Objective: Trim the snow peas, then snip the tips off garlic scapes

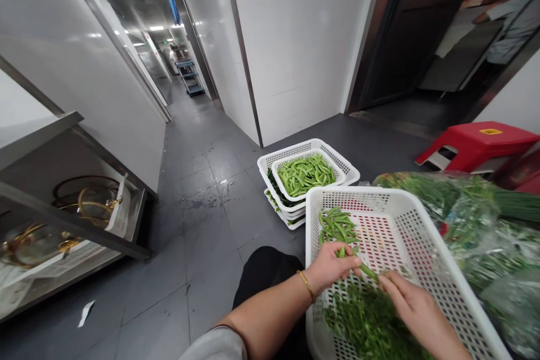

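Over a white perforated plastic basket [411, 202], both of my hands are closed on one green pea pod [368, 271]. My left hand [333, 263], with a gold bracelet at the wrist, pinches its left end. Gripping the other end is my right hand [407, 298], fingertips pressed together. A small heap of pea pods [337, 225] lies in the basket just beyond my left hand. Below my hands, a darker mass of leafy green stems [367, 320] fills the near part of the basket, partly covered by my right forearm.
Beyond the basket, stacked white baskets [310, 146] stand on the floor, the top one full of pods [306, 174]. Bagged greens [476, 225] lie at right, near a red stool [485, 140]. A metal shelf [143, 225] stands left. A person [506, 28] is beyond the doorway.
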{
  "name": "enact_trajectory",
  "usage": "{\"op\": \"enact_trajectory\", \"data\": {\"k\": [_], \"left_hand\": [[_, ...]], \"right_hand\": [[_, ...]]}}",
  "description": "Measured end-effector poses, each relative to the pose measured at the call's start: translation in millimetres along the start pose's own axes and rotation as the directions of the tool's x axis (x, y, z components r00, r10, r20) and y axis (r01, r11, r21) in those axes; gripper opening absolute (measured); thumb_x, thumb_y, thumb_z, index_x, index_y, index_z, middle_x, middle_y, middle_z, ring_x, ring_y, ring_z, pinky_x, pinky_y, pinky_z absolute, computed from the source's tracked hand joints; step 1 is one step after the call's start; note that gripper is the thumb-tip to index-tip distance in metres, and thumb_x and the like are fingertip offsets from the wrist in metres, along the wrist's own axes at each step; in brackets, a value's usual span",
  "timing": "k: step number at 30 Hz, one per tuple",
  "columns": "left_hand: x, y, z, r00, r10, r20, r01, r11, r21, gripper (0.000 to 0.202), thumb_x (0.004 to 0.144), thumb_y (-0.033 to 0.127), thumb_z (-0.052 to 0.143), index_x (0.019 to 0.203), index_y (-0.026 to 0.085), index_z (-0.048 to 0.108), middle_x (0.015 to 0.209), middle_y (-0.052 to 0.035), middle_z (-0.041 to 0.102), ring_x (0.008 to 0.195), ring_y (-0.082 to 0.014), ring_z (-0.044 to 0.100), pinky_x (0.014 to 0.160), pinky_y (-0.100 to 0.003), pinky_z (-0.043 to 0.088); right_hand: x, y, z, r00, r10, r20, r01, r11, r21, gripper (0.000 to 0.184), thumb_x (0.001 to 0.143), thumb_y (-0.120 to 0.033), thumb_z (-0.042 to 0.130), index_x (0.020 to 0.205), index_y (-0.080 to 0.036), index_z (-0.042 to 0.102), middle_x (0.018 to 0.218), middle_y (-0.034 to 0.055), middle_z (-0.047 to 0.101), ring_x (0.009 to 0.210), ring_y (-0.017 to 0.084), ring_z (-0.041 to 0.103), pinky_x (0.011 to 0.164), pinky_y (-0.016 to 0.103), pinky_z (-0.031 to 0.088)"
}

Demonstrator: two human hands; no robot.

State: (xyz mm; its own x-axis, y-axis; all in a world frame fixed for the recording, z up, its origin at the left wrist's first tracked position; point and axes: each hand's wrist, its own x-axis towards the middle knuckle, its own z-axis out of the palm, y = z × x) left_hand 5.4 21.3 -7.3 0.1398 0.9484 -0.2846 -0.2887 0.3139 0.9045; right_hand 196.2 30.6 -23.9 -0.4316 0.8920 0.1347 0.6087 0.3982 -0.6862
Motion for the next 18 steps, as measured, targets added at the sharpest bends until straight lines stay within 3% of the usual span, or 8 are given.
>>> {"op": "enact_trajectory", "data": {"k": [3, 6, 9, 12, 14, 16, 18], "left_hand": [[-6.1, 0.9, 4.3, 0.979, -0.106, 0.174, 0.086, 0.989, 0.117, 0.055, 0.047, 0.063, 0.076, 0.062, 0.017, 0.05, 0.052, 0.0025, 0.058, 0.038, -0.0052, 0.035, 0.041, -0.023, 0.023], [-12.6, 1.8, 6.6, 0.908, -0.214, 0.359, 0.139, 0.964, 0.225, 0.055, 0.048, 0.063, 0.076, 0.064, 0.015, 0.055, 0.058, 0.0025, 0.06, 0.043, -0.0051, 0.038, 0.044, -0.023, 0.027], [-13.5, 1.7, 5.6, 0.915, -0.199, 0.35, 0.112, 0.961, 0.254, 0.054, 0.053, 0.064, 0.072, 0.068, 0.015, 0.059, 0.059, 0.0031, 0.06, 0.045, -0.0051, 0.038, 0.044, -0.022, 0.028], [-6.1, 0.5, 1.3, 0.959, -0.153, 0.237, 0.109, 0.976, 0.191, 0.05, 0.056, 0.062, 0.072, 0.067, 0.014, 0.06, 0.054, 0.0022, 0.058, 0.042, -0.006, 0.041, 0.041, -0.022, 0.027], [2.0, 1.8, -3.9, 0.992, -0.115, 0.052, 0.114, 0.993, 0.025, 0.049, 0.059, 0.061, 0.069, 0.066, 0.014, 0.059, 0.051, 0.001, 0.058, 0.037, -0.0071, 0.043, 0.037, -0.021, 0.021], [9.2, 6.3, -10.8, 0.982, -0.094, -0.163, 0.071, 0.987, -0.144, 0.047, 0.061, 0.06, 0.066, 0.065, 0.014, 0.057, 0.047, 0.0003, 0.057, 0.032, -0.0076, 0.043, 0.034, -0.022, 0.016], [13.2, 12.6, -17.6, 0.957, -0.077, -0.281, 0.015, 0.976, -0.216, 0.043, 0.062, 0.056, 0.067, 0.065, 0.014, 0.058, 0.044, 0.0012, 0.054, 0.031, -0.0075, 0.041, 0.034, -0.021, 0.014]], "right_hand": [[5.1, 2.2, -12.2, 0.992, 0.082, -0.099, -0.082, 0.997, 0.001, 0.048, 0.089, -0.061, 0.031, 0.063, -0.025, 0.05, 0.045, -0.0012, 0.052, 0.04, 0.015, 0.053, 0.043, 0.023, 0.043], [10.9, -7.6, -11.9, 0.997, -0.031, -0.068, 0.028, 0.999, -0.033, 0.051, 0.088, -0.063, 0.03, 0.064, -0.024, 0.051, 0.048, -0.0006, 0.054, 0.042, 0.014, 0.055, 0.044, 0.022, 0.043], [14.3, -20.1, -4.6, 0.989, -0.145, -0.019, 0.143, 0.987, -0.08, 0.051, 0.091, -0.06, 0.028, 0.065, -0.024, 0.052, 0.051, 0.0004, 0.058, 0.044, 0.014, 0.056, 0.045, 0.022, 0.043], [11.6, -22.0, -1.9, 0.984, -0.172, -0.037, 0.168, 0.982, -0.081, 0.05, 0.093, -0.057, 0.026, 0.065, -0.024, 0.052, 0.051, 0.0008, 0.058, 0.044, 0.014, 0.056, 0.046, 0.022, 0.044], [3.3, -13.6, -4.5, 0.986, -0.159, -0.045, 0.156, 0.986, -0.062, 0.048, 0.092, -0.055, 0.029, 0.067, -0.025, 0.055, 0.055, 0.0022, 0.061, 0.048, 0.015, 0.059, 0.048, 0.021, 0.046], [-11.1, 2.0, -8.7, 0.992, -0.127, -0.025, 0.125, 0.991, -0.05, 0.044, 0.089, -0.055, 0.035, 0.069, -0.025, 0.061, 0.064, 0.0051, 0.068, 0.057, 0.017, 0.065, 0.052, 0.021, 0.049], [-27.5, 21.1, -11.5, 0.991, -0.085, 0.101, 0.089, 0.995, -0.042, 0.038, 0.085, -0.054, 0.043, 0.073, -0.026, 0.066, 0.077, 0.0067, 0.073, 0.069, 0.021, 0.07, 0.058, 0.023, 0.052]]}}
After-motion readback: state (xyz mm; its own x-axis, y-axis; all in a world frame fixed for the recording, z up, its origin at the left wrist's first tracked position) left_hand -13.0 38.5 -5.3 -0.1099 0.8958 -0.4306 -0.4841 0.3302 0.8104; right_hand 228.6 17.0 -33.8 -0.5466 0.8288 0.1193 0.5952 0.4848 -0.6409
